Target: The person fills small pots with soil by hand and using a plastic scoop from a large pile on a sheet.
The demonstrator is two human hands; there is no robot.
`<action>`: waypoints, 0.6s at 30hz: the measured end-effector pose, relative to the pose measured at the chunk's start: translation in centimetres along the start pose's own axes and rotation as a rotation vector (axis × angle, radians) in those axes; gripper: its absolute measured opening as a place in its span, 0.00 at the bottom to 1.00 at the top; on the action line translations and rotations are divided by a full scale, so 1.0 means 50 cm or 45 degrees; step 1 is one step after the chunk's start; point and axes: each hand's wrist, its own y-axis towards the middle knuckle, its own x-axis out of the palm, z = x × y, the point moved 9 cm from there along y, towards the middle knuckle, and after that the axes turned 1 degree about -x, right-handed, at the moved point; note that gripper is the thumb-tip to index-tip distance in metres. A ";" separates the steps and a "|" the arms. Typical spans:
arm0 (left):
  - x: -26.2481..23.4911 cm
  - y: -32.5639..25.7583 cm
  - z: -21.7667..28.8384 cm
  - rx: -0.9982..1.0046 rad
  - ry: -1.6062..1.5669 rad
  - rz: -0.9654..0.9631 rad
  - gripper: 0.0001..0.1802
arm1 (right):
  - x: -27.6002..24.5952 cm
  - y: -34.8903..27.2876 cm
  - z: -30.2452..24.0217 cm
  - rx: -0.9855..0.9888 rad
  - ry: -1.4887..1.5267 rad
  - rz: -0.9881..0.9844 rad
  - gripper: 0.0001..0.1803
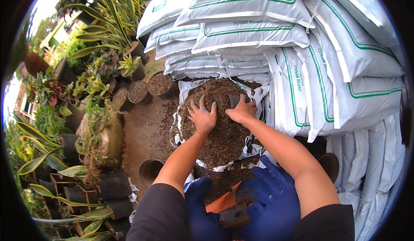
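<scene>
A mound of brown soil mix (209, 131) lies on an opened white sack (183, 88) in front of me. My left hand (202, 117) rests on the left side of the mound, fingers spread wide and bare of any object. Some dirt clings to its fingertips. On the right side of the mound, my right hand (242, 111) grips a small black plant pot (234, 100), which is tilted against the soil. The hand covers part of the pot, so its inside cannot be made out.
White sacks with green stripes (254, 4) are stacked high at the back and right. Soil-filled pots (160, 84) and spiky-leaved plants (114, 21) line the left. An empty round pot (150, 172) stands by my left forearm. Dark blue fabric (274, 198) and an orange piece (222, 202) lie below.
</scene>
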 end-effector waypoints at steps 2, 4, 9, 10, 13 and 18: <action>0.001 0.008 0.011 0.125 -0.003 0.115 0.38 | -0.007 0.012 -0.010 -0.036 0.092 -0.030 0.61; -0.007 0.000 0.014 0.248 -0.023 0.262 0.33 | -0.026 0.006 -0.026 -0.122 0.092 0.027 0.60; -0.010 0.018 0.014 0.263 -0.211 0.133 0.26 | -0.129 -0.068 -0.114 -0.448 -0.149 0.242 0.58; -0.012 0.034 -0.005 0.277 -0.312 0.128 0.25 | -0.142 -0.086 -0.139 -0.507 -0.180 0.282 0.58; -0.026 0.072 -0.067 0.167 -0.699 0.079 0.24 | -0.178 -0.156 -0.215 -0.717 -0.238 0.393 0.55; -0.036 0.078 -0.087 -0.080 -0.974 -0.032 0.30 | -0.207 -0.239 -0.292 -1.001 -0.248 0.505 0.52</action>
